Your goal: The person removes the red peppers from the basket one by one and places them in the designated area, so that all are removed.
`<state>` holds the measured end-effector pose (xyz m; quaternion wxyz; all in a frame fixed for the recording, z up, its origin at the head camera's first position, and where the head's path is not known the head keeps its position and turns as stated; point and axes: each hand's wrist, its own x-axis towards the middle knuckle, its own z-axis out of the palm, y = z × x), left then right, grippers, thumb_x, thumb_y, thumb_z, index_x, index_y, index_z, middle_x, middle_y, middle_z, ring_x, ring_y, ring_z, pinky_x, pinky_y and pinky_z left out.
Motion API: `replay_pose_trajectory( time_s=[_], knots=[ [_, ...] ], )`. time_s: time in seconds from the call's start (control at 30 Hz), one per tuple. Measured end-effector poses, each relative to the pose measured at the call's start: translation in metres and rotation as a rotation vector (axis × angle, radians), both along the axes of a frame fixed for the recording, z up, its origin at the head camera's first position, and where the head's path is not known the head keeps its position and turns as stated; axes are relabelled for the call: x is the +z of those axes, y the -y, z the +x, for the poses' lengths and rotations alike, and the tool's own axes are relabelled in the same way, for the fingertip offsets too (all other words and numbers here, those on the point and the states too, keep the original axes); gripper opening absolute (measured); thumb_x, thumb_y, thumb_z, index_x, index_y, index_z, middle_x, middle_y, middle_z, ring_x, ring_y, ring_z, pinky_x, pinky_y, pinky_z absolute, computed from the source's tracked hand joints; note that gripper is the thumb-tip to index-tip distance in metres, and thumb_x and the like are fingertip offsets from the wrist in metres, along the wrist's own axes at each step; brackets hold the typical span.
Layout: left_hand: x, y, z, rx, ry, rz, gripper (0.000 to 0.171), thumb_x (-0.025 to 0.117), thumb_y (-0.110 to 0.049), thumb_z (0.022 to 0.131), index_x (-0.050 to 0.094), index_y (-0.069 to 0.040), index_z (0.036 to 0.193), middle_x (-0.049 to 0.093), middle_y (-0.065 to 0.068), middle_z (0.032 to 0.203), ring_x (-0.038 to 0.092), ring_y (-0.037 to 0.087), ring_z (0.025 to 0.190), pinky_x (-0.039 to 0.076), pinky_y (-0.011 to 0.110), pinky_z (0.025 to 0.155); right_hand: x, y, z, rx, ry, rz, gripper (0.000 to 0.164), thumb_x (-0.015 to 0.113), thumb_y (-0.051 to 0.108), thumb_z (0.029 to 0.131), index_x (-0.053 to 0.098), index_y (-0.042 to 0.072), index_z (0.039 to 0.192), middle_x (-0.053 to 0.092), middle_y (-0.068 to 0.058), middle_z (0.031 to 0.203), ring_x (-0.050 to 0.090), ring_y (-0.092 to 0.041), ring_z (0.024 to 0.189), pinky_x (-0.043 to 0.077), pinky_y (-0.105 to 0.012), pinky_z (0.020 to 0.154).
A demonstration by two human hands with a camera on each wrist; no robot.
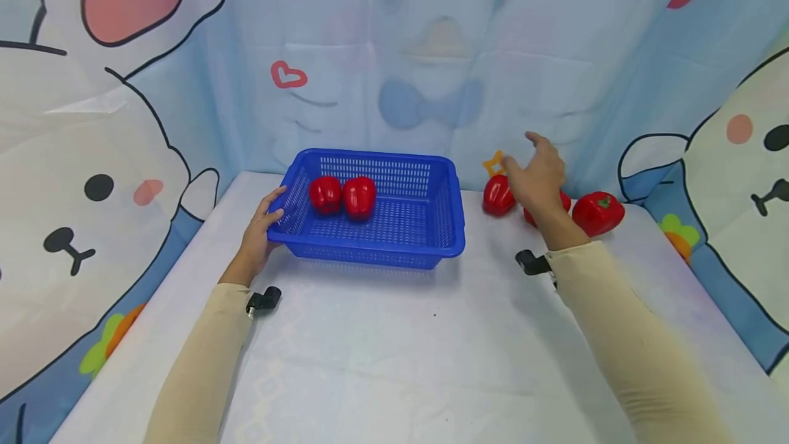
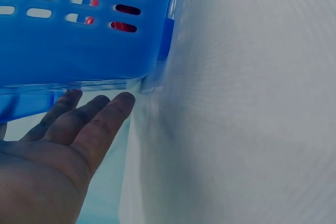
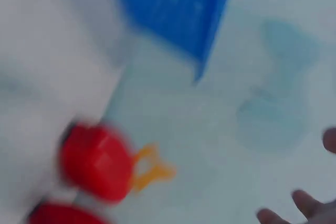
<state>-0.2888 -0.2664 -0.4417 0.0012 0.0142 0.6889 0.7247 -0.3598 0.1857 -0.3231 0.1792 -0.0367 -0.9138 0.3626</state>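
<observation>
A blue plastic basket [image 1: 394,252] with slotted sides stands on the white-covered table. Inside it, toward the left, lie two red bell peppers [image 1: 359,198]. My left hand [image 1: 257,235] rests at the basket's left rim; in the left wrist view its fingers [image 2: 100,129] stretch out beside the slotted wall. My right hand [image 1: 542,177] is raised above the peppers on the right, fingers spread and holding nothing. Below it are a red bell pepper [image 1: 498,196], another partly hidden by the hand [image 1: 564,201], and a third [image 1: 595,214] with a green stem.
A printed cartoon curtain [image 1: 431,88] hangs behind the table and at both sides. White cloth [image 1: 394,348] covers the tabletop in front of the basket. Small black cameras [image 1: 265,300] are strapped at the wrists. The right wrist view is blurred.
</observation>
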Motion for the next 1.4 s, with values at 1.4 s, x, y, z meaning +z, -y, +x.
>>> replay_pose_trajectory(
  time_s=[1.4],
  knots=[
    [-0.009, -0.013, -0.009, -0.003, 0.000, -0.030, 0.051, 0.034, -0.030, 0.103, 0.028, -0.041, 0.153, 0.011, 0.000, 0.166, 0.022, 0.039, 0.149, 0.027, 0.060, 0.116, -0.046, 0.205, -0.081, 0.382, 0.733, 0.195, 0.066, 0.059, 0.044, 0.094, 0.048, 0.000, 0.142, 0.055, -0.016, 0.137, 0.052, -0.031, 0.128, 0.042, -0.046, 0.111]
  ],
)
